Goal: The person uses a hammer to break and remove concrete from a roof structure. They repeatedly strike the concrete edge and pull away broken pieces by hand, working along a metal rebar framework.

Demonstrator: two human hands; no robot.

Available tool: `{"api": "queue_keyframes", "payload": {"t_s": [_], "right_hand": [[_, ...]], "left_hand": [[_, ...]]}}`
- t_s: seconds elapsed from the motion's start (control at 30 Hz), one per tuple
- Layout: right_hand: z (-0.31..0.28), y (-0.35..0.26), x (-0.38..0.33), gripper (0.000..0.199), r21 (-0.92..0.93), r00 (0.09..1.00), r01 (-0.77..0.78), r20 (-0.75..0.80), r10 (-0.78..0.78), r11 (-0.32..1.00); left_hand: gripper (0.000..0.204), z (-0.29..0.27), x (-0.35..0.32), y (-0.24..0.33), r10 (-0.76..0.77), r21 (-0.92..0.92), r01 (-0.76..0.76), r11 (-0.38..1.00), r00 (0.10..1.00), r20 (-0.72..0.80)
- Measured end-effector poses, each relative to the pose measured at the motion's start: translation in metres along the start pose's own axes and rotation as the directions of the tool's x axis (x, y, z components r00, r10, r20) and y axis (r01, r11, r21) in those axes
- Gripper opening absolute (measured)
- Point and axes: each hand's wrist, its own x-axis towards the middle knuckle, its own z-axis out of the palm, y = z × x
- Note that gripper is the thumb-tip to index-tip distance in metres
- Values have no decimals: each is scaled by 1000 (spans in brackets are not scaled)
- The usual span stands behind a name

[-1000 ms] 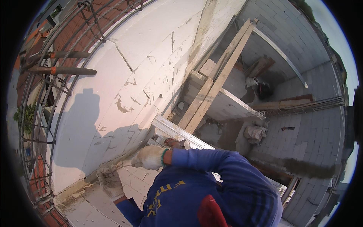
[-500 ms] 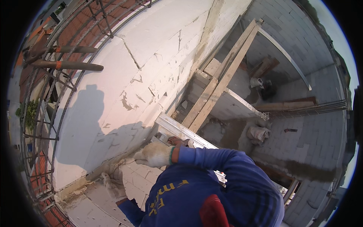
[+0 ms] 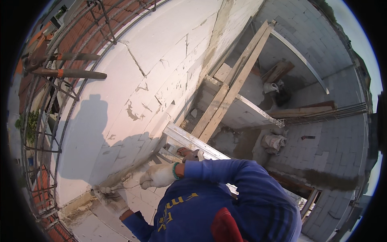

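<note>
My left hand [image 3: 111, 203], in a pale knit glove, is at the foot of the white block wall [image 3: 133, 92], beside the mortar in the corner. Its fingers are bent, apparently around a thin light strand that runs toward the other hand; the grip is small and unclear. My right hand [image 3: 159, 176], gloved with a green cuff, is closed just above the white blocks [image 3: 139, 197]. Whatever it holds is hidden by the glove. Both forearms are in blue sleeves.
A steel rebar cage [image 3: 40, 133] runs along the left, with a long-handled tool [image 3: 76, 74] lying across it. A metal channel [image 3: 189, 139] and wooden planks [image 3: 231, 86] span a drop on the right. Below lie sacks [image 3: 274, 142] and boards. My foot [image 3: 184, 151] shows beside the channel.
My left hand has moved left and slightly up along the wall's foot. My right hand has come down a little and slightly left, and the view has shifted slightly.
</note>
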Motion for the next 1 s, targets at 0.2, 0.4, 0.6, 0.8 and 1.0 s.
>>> {"api": "queue_keyframes", "payload": {"t_s": [0.2, 0.4, 0.6, 0.8, 1.0], "right_hand": [[-9, -11, -9, 43, -85, 983, -166, 71, 172, 983], [-21, -41, -8, 48, 233, 991, -35, -117, 64, 972], [-19, -27, 11, 42, -112, 980, 106, -155, -123, 988], [-13, -57, 30, 37, -339, 998, -31, -60, 11, 940], [-2, -77, 36, 36, -101, 980, -52, -195, 32, 993]], "left_hand": [[31, 57, -39, -16, 0, 233, -30, 972, 992, 126], [25, 69, -50, -35, -20, 340, 24, 940, 1000, -15], [21, 55, -36, -28, -100, 318, 66, 946, 991, 90], [13, 12, -44, -11, -240, -110, 258, 960, 958, 154], [20, 64, -64, 23, 100, 540, -51, 840, 993, -61]]}}
